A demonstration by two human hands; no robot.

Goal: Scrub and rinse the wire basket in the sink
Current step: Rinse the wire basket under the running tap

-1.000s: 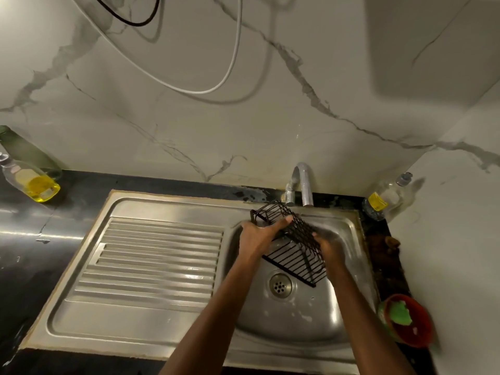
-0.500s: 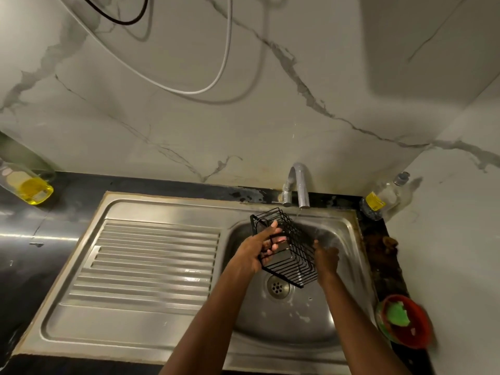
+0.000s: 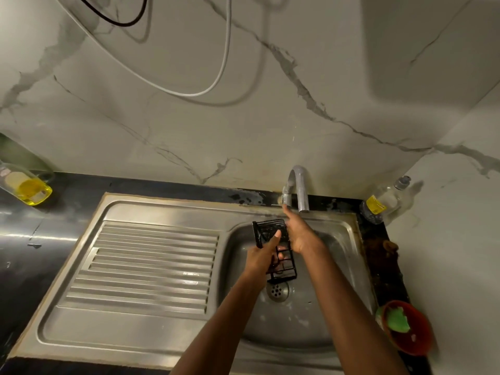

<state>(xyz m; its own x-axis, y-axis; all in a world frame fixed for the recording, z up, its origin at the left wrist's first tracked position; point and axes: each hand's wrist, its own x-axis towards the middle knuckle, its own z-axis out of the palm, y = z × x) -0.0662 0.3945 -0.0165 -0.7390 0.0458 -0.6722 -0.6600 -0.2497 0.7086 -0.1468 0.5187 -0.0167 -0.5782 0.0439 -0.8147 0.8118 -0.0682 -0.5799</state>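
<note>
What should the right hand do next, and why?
Probably turn the tap valve: the right hand reaches up with a fingertip at its base, while the left hand holds the black wire basket over the sink basin. Water flow cannot be made out.

Your right hand [image 3: 300,234] is covering the right edge of the wire basket [image 3: 273,247], and your left hand [image 3: 263,257] is hiding part of its near side. You cannot tell whether water is running from the tap [image 3: 297,185]. The bottle [image 3: 25,184] at far left is being cut off by the frame's edge.
</note>
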